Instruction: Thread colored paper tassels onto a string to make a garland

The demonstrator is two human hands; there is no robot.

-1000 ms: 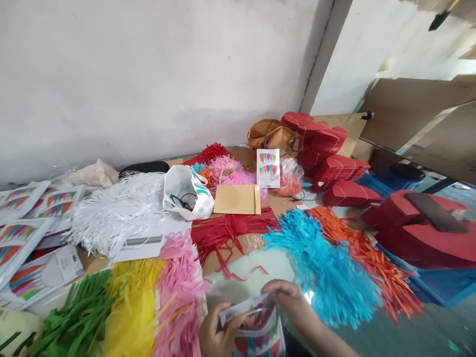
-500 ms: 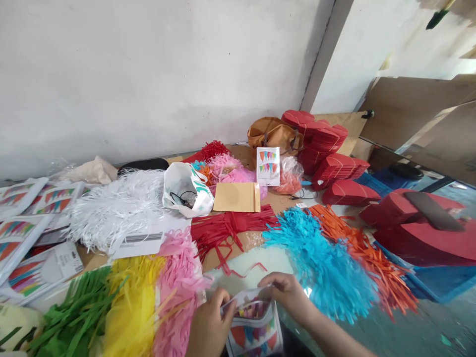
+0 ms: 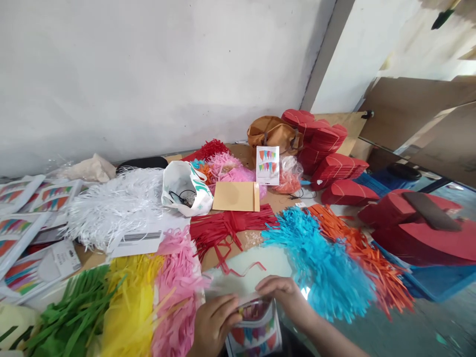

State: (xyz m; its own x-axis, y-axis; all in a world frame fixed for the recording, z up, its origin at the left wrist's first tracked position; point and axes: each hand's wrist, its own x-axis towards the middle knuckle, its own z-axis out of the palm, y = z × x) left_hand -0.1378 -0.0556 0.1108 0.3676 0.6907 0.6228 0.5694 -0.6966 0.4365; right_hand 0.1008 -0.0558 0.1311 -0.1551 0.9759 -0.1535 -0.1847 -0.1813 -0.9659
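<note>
Low in the view, a clear plastic packet (image 3: 256, 338) with a printed tassel-garland picture is held between both hands. My left hand (image 3: 215, 320) is closed on its upper left edge, fingers laid along the top. My right hand (image 3: 282, 296) grips the upper right edge, with its fingers bent over the rim. Colourful strips show inside the packet's mouth, partly hidden by the fingers. Just beyond the hands lies a pale green board (image 3: 249, 272) with a thin red strip (image 3: 245, 271) on it.
Bundles of green (image 3: 70, 312), yellow (image 3: 130, 302), pink (image 3: 174, 297), blue (image 3: 320, 263) and orange tissue strips (image 3: 364, 258) surround the board. Finished-looking packets (image 3: 40, 270) lie at left. A white bag (image 3: 188, 191) and brown envelope (image 3: 236, 197) stand behind; red stacks (image 3: 420, 223) are at right.
Both hands have shifted their fingers from pinching the packet's raised top flap to lying across it. The flap now sits lower, and the packet's mouth looks narrower.
</note>
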